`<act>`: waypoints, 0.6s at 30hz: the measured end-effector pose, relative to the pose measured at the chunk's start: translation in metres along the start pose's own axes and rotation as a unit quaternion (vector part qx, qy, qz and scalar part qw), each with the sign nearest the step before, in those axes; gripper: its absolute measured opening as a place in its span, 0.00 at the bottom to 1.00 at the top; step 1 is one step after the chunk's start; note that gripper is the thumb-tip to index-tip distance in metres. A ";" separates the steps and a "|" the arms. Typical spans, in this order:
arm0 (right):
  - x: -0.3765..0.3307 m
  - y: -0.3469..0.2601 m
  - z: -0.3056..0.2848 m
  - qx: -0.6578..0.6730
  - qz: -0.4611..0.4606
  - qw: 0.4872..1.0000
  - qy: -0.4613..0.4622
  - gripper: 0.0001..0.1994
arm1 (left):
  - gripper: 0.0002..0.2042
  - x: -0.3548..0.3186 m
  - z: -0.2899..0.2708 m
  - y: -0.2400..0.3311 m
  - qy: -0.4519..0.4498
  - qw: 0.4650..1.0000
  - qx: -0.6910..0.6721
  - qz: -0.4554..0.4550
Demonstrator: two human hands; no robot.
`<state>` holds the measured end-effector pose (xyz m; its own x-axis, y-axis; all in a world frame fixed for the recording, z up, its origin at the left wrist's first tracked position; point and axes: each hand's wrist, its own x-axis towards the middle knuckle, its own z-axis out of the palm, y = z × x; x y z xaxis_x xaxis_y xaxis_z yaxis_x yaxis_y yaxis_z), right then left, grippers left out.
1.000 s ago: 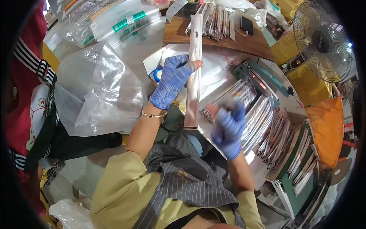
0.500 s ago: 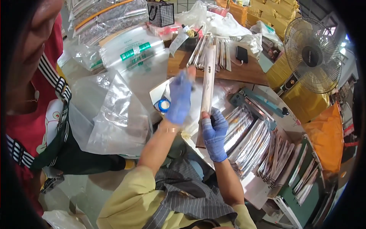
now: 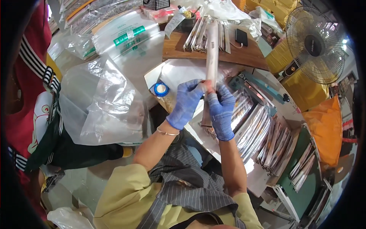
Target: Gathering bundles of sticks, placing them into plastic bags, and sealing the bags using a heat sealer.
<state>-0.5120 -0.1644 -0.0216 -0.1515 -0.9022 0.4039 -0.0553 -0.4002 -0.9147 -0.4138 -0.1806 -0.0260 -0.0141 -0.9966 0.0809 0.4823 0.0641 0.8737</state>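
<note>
Brown wooden tabletop (image 3: pixel 244 57); slim packets (image 3: pixel 196 36) fanned on it, black phone (image 3: pixel 241 37) right, dark pot (image 3: pixel 186 25) left

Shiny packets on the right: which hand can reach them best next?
Probably the right hand: it's beside the shiny packets; the left hand is farther. Both touch a long strip.

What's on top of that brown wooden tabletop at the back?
On the brown wooden tabletop, a fanned row of slim packets and a black phone can be seen. The raised long packet hides part of that row; the wood beneath the packets is covered.
</note>
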 end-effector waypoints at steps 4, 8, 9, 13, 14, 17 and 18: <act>0.015 -0.025 -0.013 0.109 0.129 0.986 -0.001 0.05 | 0.07 -0.010 -0.010 0.002 -0.004 0.998 0.042 0.048; 0.048 -0.032 -0.021 0.062 0.113 0.989 -0.067 0.04 | 0.07 -0.018 -0.003 0.008 -0.014 0.998 0.058 0.037; 0.050 -0.034 -0.020 0.062 0.113 0.990 -0.065 0.04 | 0.07 -0.019 -0.004 0.009 -0.014 0.998 0.059 0.036; 0.048 -0.031 -0.023 0.073 0.105 0.990 -0.056 0.05 | 0.06 -0.015 -0.004 0.009 -0.020 0.997 0.071 0.035; 0.045 -0.028 -0.026 0.078 0.106 0.991 -0.039 0.05 | 0.06 -0.012 -0.004 0.008 -0.030 0.996 0.085 0.029; 0.024 -0.031 -0.048 0.031 0.103 0.994 0.002 0.05 | 0.07 0.028 0.015 -0.002 0.006 0.993 0.113 0.017; 0.012 -0.020 -0.062 -0.001 0.093 0.995 0.019 0.05 | 0.08 0.057 0.024 -0.005 0.002 0.986 0.160 0.043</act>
<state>-0.5742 -0.1576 0.0013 -0.1966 -0.9538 0.2271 -0.0252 -0.2266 -0.9737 -0.4376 -0.2368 -0.0143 0.0189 -0.9869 0.1604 0.1799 0.1611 0.9704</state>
